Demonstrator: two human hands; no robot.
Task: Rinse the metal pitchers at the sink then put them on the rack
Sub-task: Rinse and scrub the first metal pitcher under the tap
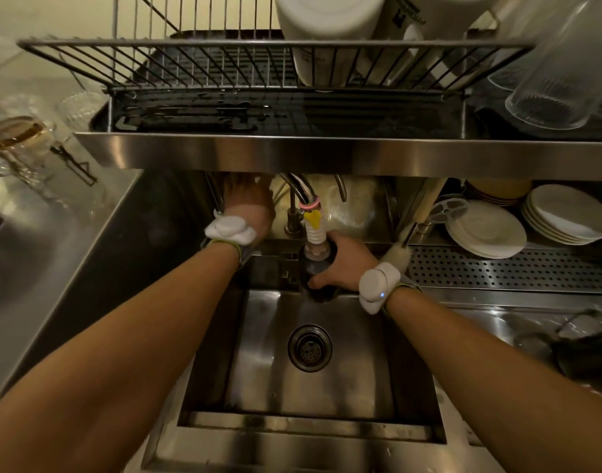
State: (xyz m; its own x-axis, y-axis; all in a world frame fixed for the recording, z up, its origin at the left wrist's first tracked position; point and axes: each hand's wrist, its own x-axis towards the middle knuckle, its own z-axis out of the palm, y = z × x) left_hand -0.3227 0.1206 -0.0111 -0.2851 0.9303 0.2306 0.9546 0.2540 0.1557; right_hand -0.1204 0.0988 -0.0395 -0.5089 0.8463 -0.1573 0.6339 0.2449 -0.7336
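My right hand (344, 264) grips a dark metal pitcher (318, 278) and holds it under the white ribbed faucet nozzle (315, 233), over the back of the steel sink (258, 370). My left hand (248, 206) reaches up behind the shelf edge toward the tap fittings; its fingers are hidden by the shelf, so what they touch cannot be told. The wire dish rack (224, 70) sits on the shelf above the sink, with free bars on its left half.
White containers (330, 32) and clear glasses (559, 83) fill the rack's right side. Stacked white plates (490, 233) sit on a perforated drainboard (497, 268) at right. Glassware (23, 141) stands on the counter at left. The steel shelf front (327, 153) overhangs the taps.
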